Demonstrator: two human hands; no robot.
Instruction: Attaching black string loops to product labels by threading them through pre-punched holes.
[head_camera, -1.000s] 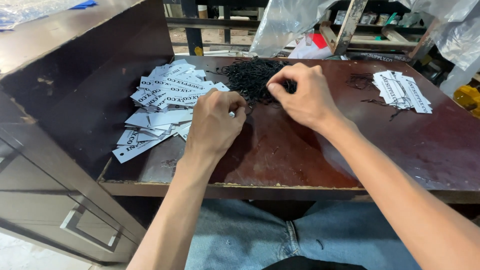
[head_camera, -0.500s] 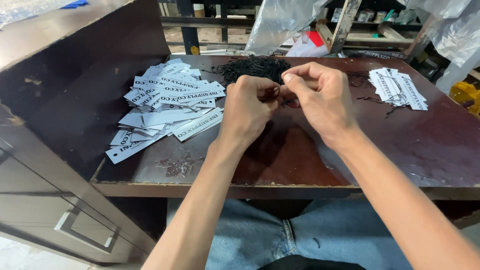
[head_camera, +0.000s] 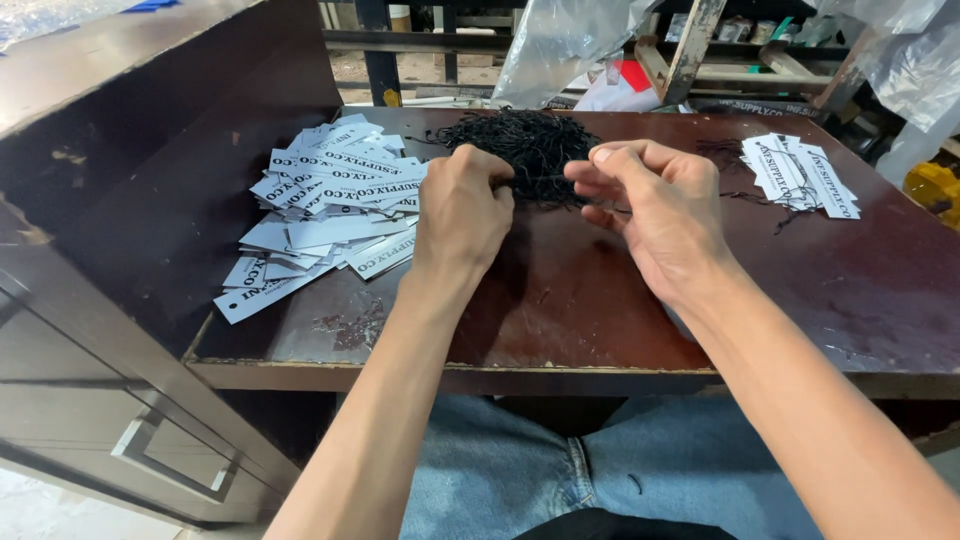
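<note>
My left hand (head_camera: 462, 215) and my right hand (head_camera: 655, 210) are raised over the dark brown table (head_camera: 600, 310), fingertips close together. Between them runs a thin black string (head_camera: 545, 183), pinched at both ends. Just behind the hands lies a tangled heap of black strings (head_camera: 520, 140). A loose pile of white printed paper tags (head_camera: 320, 200) spreads to the left of my left hand. A smaller stack of tags with strings (head_camera: 800, 175) lies to the right of my right hand.
A dark cabinet with a metal drawer handle (head_camera: 150, 455) stands at the left. Clear plastic bags (head_camera: 560, 45) and wooden frames (head_camera: 690, 45) crowd behind the table. My legs in blue jeans (head_camera: 520, 470) are under the table's front edge.
My right hand came back from the string heap and my left hand rose from the tag pile; both met above the table, now slightly apart with a string between them.
</note>
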